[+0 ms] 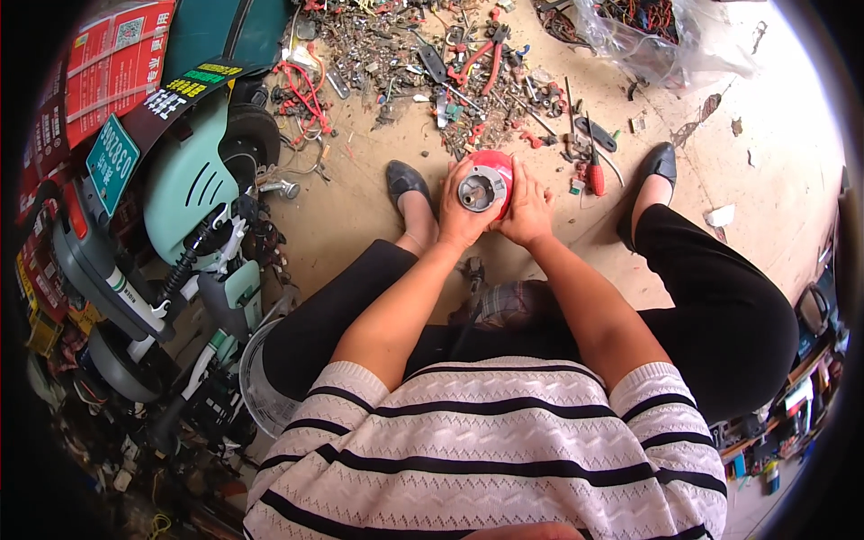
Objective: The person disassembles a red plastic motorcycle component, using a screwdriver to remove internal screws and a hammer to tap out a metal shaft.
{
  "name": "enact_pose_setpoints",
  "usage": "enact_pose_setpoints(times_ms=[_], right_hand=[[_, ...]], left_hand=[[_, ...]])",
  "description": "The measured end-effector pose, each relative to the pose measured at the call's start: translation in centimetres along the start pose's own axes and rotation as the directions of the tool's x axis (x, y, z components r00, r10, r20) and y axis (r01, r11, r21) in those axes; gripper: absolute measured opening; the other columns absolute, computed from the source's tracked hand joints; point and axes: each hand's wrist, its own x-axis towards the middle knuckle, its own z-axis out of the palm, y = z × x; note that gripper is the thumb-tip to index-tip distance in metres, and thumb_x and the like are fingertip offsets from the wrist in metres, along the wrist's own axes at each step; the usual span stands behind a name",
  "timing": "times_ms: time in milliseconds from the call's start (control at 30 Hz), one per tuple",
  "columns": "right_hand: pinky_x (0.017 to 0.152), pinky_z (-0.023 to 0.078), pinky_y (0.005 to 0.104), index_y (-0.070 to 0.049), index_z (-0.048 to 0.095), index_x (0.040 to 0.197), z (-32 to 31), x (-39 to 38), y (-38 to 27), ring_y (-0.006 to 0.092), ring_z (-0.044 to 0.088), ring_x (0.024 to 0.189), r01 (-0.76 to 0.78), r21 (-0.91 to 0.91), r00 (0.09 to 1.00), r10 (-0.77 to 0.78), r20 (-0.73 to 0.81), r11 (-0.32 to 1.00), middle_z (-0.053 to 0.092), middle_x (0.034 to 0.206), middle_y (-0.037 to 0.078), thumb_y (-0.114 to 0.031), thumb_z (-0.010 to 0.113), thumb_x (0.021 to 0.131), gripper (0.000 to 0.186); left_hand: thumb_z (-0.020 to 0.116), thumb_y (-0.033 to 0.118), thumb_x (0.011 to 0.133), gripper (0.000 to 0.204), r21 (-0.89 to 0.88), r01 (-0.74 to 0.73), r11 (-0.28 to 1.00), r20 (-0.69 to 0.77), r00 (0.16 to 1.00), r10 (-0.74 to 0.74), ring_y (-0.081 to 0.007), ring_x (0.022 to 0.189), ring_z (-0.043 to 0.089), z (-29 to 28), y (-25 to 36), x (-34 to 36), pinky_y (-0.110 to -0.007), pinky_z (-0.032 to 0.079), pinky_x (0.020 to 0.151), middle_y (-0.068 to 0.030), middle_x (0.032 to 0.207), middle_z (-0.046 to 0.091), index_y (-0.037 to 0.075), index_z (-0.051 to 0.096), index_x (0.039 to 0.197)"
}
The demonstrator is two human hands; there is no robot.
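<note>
Between my feet, above the floor, I hold a red rounded housing (500,166) with a grey metal, hollow round end (481,187) turned up toward me. My left hand (460,219) wraps its left and near side, thumb across the near rim. On the other side my right hand (529,212) grips it with the fingers curled around the red shell. The exact kind of thing cannot be told, and its underside is hidden by my hands.
Small scrap parts (387,72) litter the floor ahead, with red-handled pliers (493,63) among them. A red-handled screwdriver (595,175) and a black-handled tool (596,133) lie to the right. A light green scooter (184,180) stands left. A clear plastic bag (684,54) holds wires.
</note>
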Motion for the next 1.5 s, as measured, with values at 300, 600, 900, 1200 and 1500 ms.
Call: enact_pose_setpoints(times_ms=[300, 600, 900, 1200, 1500], right_hand=[[0.11, 0.023, 0.0555, -0.02, 0.006, 0.153, -1.6, 0.1, -1.6, 0.0307, 0.028, 0.139, -0.082, -0.087, 0.984, 0.094, 0.152, 0.993, 0.023, 0.155, 0.007, -0.049, 0.089, 0.048, 0.137], [0.103, 0.039, 0.0438, -0.004, 0.052, 0.132, -3.0, 2.3, 0.5, 0.0342, 0.05, 0.122, -0.033, 0.209, 0.999, 0.033, 0.005, 0.977, 0.051, 0.134, 0.017, -0.017, 0.069, 0.074, 0.062], [0.063, 0.056, 0.0365, 0.0, 0.07, 0.087, -9.8, 3.1, -12.5, 0.0222, 0.067, 0.075, -0.057, -0.282, 0.715, 0.236, 0.658, 0.958, 0.068, 0.08, 0.012, -0.048, 0.071, 0.077, 0.048], [0.066, 0.053, 0.0426, 0.004, 0.052, 0.11, -9.4, 1.2, -5.3, 0.0323, 0.069, 0.08, 0.397, -0.587, 0.759, 0.107, 0.642, 0.705, 0.069, 0.088, 0.022, -0.016, 0.061, 0.083, 0.035], [0.068, 0.049, 0.0503, -0.008, 0.032, 0.13, -13.3, -2.2, 9.5, 0.0423, 0.065, 0.079, 0.214, -0.52, 0.969, -0.112, 0.22, 0.827, 0.066, 0.083, 0.026, -0.018, 0.055, 0.09, 0.047]], left_hand=[[0.082, 0.027, 0.065, 0.089, 0.033, 0.114, 0.993, 0.071, 0.991, -0.116, -0.035, 0.131, 0.04, -0.5, -0.5, -0.5, -0.047, 0.031, 0.109, -0.014, 0.141, 0.043, 0.01, 0.036, 0.138], [0.052, 0.001, 0.08, 0.072, -0.161, 0.41, 0.898, 0.032, 0.911, -0.41, -0.0364, 0.127, 0.046, -0.7, -5.1, -3.1, -0.039, 0.037, 0.106, -0.0225, 0.138, 0.047, 0.008, 0.026, 0.147], [0.032, 0.031, 0.093, 0.05, -0.218, 0.804, 0.553, 0.183, 0.59, -0.786, -0.0381, 0.119, 0.053, 1.8, -9.7, -0.6, -0.042, 0.038, 0.103, -0.0269, 0.128, 0.055, 0.003, 0.061, 0.121], [0.057, 0.062, 0.082, 0.073, -0.359, 0.733, 0.577, 0.174, 0.66, -0.731, -0.0275, 0.105, 0.062, 0.5, -5.0, 0.1, -0.036, 0.048, 0.089, -0.0189, 0.116, 0.064, -0.001, 0.06, 0.119], [0.064, 0.064, 0.074, 0.072, -0.142, 0.342, 0.929, 0.096, 0.939, -0.331, -0.0339, 0.106, 0.062, 3.7, 4.7, 2.1, -0.04, 0.049, 0.092, -0.0183, 0.116, 0.063, 0.016, 0.055, 0.126]])
